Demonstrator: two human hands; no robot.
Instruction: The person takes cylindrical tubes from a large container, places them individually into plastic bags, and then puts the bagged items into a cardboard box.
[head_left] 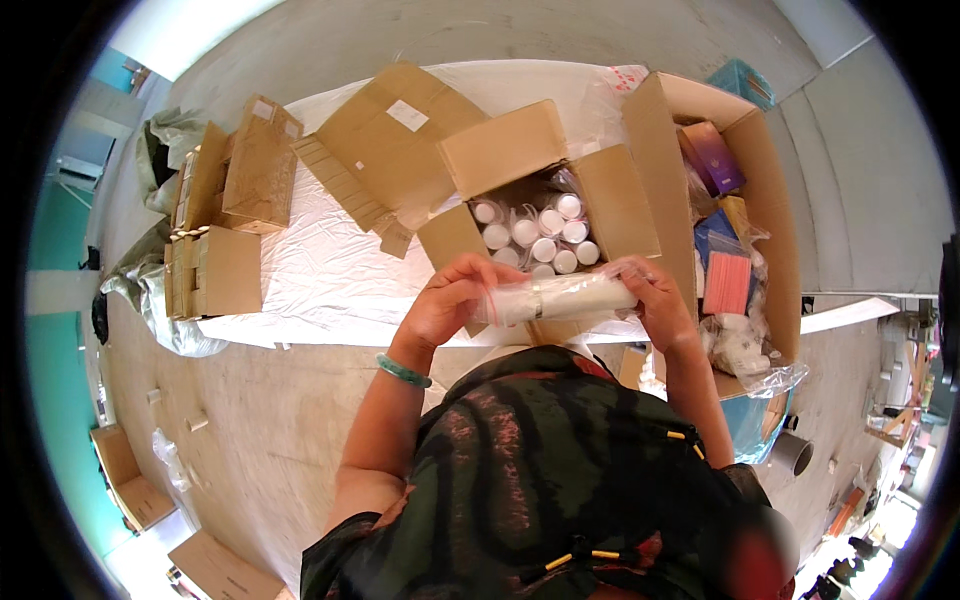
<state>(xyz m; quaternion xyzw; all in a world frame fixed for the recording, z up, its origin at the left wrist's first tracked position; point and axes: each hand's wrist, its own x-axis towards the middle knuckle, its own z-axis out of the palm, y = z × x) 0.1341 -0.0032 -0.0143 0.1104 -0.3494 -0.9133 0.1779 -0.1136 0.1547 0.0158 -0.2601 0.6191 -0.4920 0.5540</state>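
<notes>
Holding a long clear bag (560,297) with both hands, just above the middle of the frame. Pinching its left end with the left hand (448,300), fingers (478,272) curled and pressed on the plastic. Gripping its right end with the right hand (660,305), fingers wrapped around it. Looking light and soft on the outside, thin and slippery, with something pale and rounder rolled up inside. Probably bending in the middle if held by one end only, so holding both ends seems best. Likely easy to tear, so no hard pulling.

Sitting just behind the bag, an open brown box (545,200) full of small jars with white lids (543,248), packed close together. Standing at the right of the frame, a big open box (770,230) with pink, purple and blue packs and more clear bags. Crowding both hands, these two boxes, with flaps sticking up near the fingers.

Lying further up, a flat folded box (385,140) on the white worktop (320,270). Stacking up at the upper left, more brown boxes (235,210). Resting on the floor at the lower left, a few more pieces of cardboard (135,480).
</notes>
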